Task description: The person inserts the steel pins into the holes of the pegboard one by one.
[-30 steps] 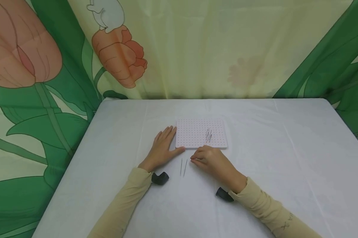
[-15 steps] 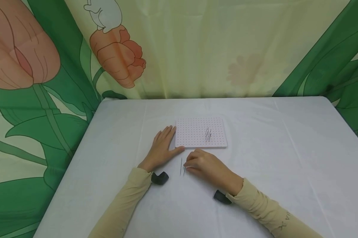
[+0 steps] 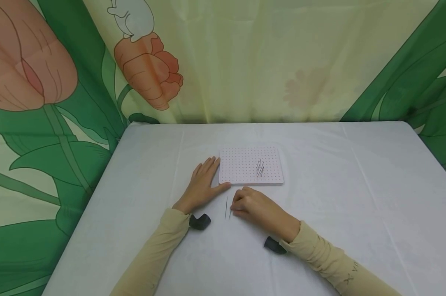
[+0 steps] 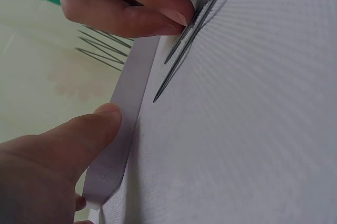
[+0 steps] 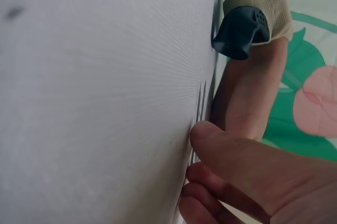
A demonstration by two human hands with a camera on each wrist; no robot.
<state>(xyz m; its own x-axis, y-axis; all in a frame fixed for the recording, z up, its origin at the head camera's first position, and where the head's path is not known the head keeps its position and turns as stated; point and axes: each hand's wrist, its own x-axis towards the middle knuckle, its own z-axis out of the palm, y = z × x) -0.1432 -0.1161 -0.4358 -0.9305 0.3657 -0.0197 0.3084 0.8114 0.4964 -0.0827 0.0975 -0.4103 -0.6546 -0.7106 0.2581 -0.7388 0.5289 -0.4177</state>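
A white board with rows of small holes (image 3: pixel 238 164) lies on the table, and several thin metal needles (image 3: pixel 260 167) stand in its right half. My left hand (image 3: pixel 200 185) rests at the board's left side, fingers straight, its thumb (image 4: pixel 102 124) against the board's front edge. In front of the board, two needles lie side by side on the cloth. My right hand (image 3: pixel 260 207) pinches the right one (image 4: pixel 174 51) between thumb and fingertips, low over the table. The left needle (image 3: pixel 226 207) lies close beside those fingertips, untouched by the left hand.
White cloth covers the table (image 3: pixel 337 172). Behind it hangs a printed curtain (image 3: pixel 245 61). A black wrist device sits under each sleeve cuff, one at the left wrist (image 3: pixel 200 222) and one at the right wrist (image 3: pixel 275 245).
My right hand has moved left and toward me from the board's front edge to the right loose needle, and its fingers have closed on it. The left hand has stayed in place.
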